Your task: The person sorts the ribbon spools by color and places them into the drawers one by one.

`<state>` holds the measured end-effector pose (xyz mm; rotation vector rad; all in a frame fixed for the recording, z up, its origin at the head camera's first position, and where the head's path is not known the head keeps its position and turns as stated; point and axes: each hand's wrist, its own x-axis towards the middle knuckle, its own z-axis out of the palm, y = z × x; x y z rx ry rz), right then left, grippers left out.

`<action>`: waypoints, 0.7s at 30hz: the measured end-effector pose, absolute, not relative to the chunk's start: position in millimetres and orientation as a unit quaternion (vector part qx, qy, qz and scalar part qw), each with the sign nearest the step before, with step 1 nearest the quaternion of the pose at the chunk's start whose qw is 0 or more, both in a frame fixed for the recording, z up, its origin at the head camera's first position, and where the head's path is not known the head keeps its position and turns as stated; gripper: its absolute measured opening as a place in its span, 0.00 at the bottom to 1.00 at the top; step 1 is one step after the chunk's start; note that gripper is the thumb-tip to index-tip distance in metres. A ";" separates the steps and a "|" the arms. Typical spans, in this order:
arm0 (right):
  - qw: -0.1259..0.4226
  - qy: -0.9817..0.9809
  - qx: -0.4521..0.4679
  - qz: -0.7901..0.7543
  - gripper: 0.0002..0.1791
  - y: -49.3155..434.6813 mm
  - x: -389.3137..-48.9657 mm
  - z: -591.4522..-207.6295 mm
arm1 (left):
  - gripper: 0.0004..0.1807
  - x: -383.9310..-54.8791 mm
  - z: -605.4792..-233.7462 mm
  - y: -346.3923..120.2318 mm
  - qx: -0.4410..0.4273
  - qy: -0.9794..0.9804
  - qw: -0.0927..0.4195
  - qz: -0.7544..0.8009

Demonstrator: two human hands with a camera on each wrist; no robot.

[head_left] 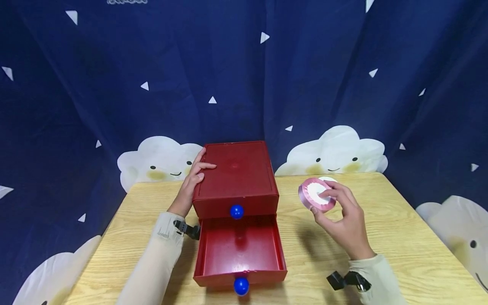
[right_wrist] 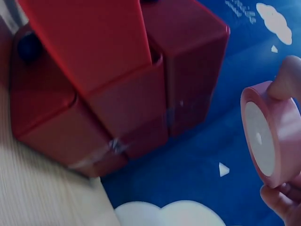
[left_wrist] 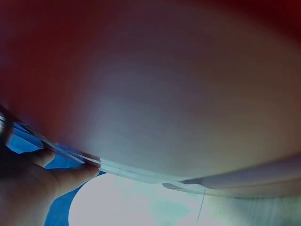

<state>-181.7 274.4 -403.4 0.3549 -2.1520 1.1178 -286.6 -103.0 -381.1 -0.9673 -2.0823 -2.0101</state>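
Observation:
A red chest of drawers (head_left: 236,176) stands on the table, with a blue knob (head_left: 237,212) on its top drawer. Beneath that, a drawer (head_left: 240,254) is pulled out and shows a bare red inside. My left hand (head_left: 189,182) rests along the chest's upper left edge, fingers spread onto the top. To the right of the chest, my right hand (head_left: 348,220) pinches a roll of pink ribbon (head_left: 303,195) between thumb and fingers, above the table. The roll's white core (right_wrist: 260,139) faces the chest in the right wrist view.
The right wrist view shows a lower drawer front (right_wrist: 42,87) below the pulled-out one. Clear tape (right_wrist: 115,145) runs across the chest's side. The wooden table (head_left: 385,220) reaches back to a dark blue curtain (head_left: 228,76) with clouds and white triangles.

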 end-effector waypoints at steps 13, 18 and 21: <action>0.352 -0.779 0.246 0.457 0.23 229.7 -146.7 -358.5 | 0.22 -284.3 -377.7 -103.3 -0.321 -0.682 0.052 -0.655; 0.362 -0.767 0.282 0.448 0.22 220.9 -139.0 -352.0 | 0.21 -280.3 -375.7 -101.6 -0.325 -0.681 0.056 -0.654; 0.361 -0.754 0.310 0.453 0.21 216.3 -137.0 -350.7 | 0.21 -280.4 -376.1 -101.4 -0.327 -0.681 0.057 -0.653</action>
